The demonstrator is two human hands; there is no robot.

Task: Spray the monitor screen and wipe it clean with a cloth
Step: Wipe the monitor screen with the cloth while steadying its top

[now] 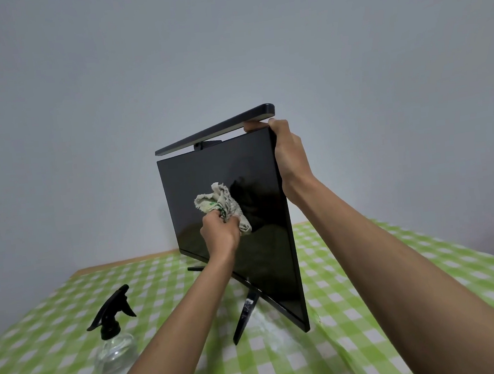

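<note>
A black monitor (pixel 263 245) stands on its stand in the middle of the table, its dark screen angled toward me. My left hand (pixel 220 233) grips a crumpled beige cloth (pixel 226 204) and holds it against the middle of the screen. My right hand (pixel 289 152) grips the monitor's top right corner, fingers curled over the upper edge. A clear spray bottle (pixel 115 347) with a black trigger head stands upright on the table to the left, apart from both hands.
A black light bar (pixel 216 128) sits along the monitor's top edge. The table wears a green and white checked cloth (pixel 369 280). A black stand leg (pixel 246 313) juts forward under the screen. A plain grey wall is behind.
</note>
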